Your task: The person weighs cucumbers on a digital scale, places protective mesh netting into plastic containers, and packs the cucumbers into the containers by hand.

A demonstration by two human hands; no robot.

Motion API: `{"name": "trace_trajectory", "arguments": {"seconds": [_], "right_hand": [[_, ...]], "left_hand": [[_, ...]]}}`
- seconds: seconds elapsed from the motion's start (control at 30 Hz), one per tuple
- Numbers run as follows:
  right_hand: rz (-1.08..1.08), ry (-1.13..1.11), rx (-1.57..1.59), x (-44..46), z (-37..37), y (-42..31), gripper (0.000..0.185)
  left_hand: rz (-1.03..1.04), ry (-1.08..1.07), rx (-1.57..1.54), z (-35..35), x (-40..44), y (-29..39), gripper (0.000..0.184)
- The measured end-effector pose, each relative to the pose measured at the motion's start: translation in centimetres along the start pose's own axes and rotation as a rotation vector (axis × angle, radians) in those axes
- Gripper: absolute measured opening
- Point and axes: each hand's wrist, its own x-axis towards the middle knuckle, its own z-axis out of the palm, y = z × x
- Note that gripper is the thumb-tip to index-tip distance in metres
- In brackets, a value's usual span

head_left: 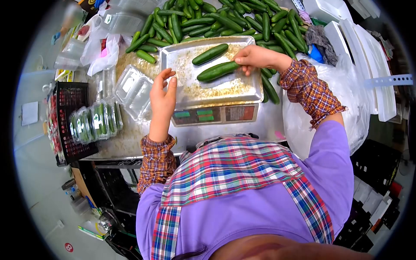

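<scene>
A cucumber heap (225, 21) backs the metal tray (182, 89). The left hand (163, 96), by its left edge, holds nothing, fingers apart; the right hand (256, 58) pinches one end of the nearer cucumber (216, 72), inside the tray. A gentle release (smooth skin probably slips) should spare the farther cucumber (210, 54) a knock.

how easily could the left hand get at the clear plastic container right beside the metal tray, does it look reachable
Probably yes: the left hand looks empty, and the clear plastic container lies close beside it, with nothing visible between them.
</scene>
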Motion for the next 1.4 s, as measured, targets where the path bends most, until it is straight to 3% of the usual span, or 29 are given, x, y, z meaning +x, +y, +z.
{"name": "trace_trajectory", "arguments": {"seconds": [0.1, 0.27, 0.33, 0.4, 0.53, 0.67, 0.73, 0.77, 0.87, 0.9, 1.0, 1.13, 1.23, 1.4], "right_hand": [[0.013, -0.013, 0.019, -0.5, 2.4, 1.4, 0.033], [0.007, 0.252, -0.273, -0.9, 5.5, 1.1, 0.034], [-0.246, 0.466, -0.736, 0.3, 5.4, 2.5, 0.037], [-0.329, 0.645, -0.895, -0.1, 5.6, 2.3, 0.038], [-0.448, 0.649, -0.976, -1.7, 5.0, -0.9, 0.035], [-0.202, 0.622, -0.388, -6.1, 7.9, -7.4, 0.031], [-0.383, 0.568, -0.287, -6.4, 7.9, -7.8, 0.028], [-0.379, 0.600, -0.270, -6.9, 8.3, -8.1, 0.027], [-0.405, 0.613, -0.267, -7.0, 9.3, -7.4, 0.027], [-0.337, 0.621, -0.281, -7.4, 9.7, -7.8, 0.026], [-0.337, 0.622, -0.354, -8.3, 10.7, -7.5, 0.026], [-0.350, 0.659, -0.305, -8.9, 10.6, -5.1, 0.026], [-0.409, 0.716, -0.538, -9.0, 9.3, -2.7, 0.031], [-0.407, 0.730, -0.479, -11.4, 9.9, -2.3, 0.028]], "left_hand": [[-0.040, 0.016, 0.006, -1.8, -2.8, -0.9, 0.030], [-0.030, 0.039, 0.013, -4.0, -5.9, -2.8, 0.031], [-0.022, 0.050, 0.033, -5.2, -6.8, -2.9, 0.031], [0.021, 0.088, 0.058, -6.4, -7.5, -3.0, 0.029], [-0.011, 0.178, -0.037, -9.7, -8.9, -3.6, 0.020], [-0.120, 0.162, 0.079, -12.2, -9.1, -6.0, 0.023], [-0.145, 0.137, 0.319, -12.9, -8.4, -6.6, 0.025], [-0.174, 0.139, 0.381, -13.0, -7.7, -7.5, 0.023], [0.321, 0.058, 0.657, -12.7, -4.6, -14.9, 0.020], [0.175, -0.036, 0.793, -12.4, -4.5, -14.2, 0.022], [0.144, -0.097, 1.005, -11.3, -3.9, -16.5, 0.023], [0.068, -0.158, 1.039, -10.7, -2.6, -18.6, 0.019], [0.014, -0.188, 0.982, -11.0, -2.0, -18.5, 0.018], [-0.037, -0.191, 0.968, -11.5, -0.8, -17.9, 0.017]]}}
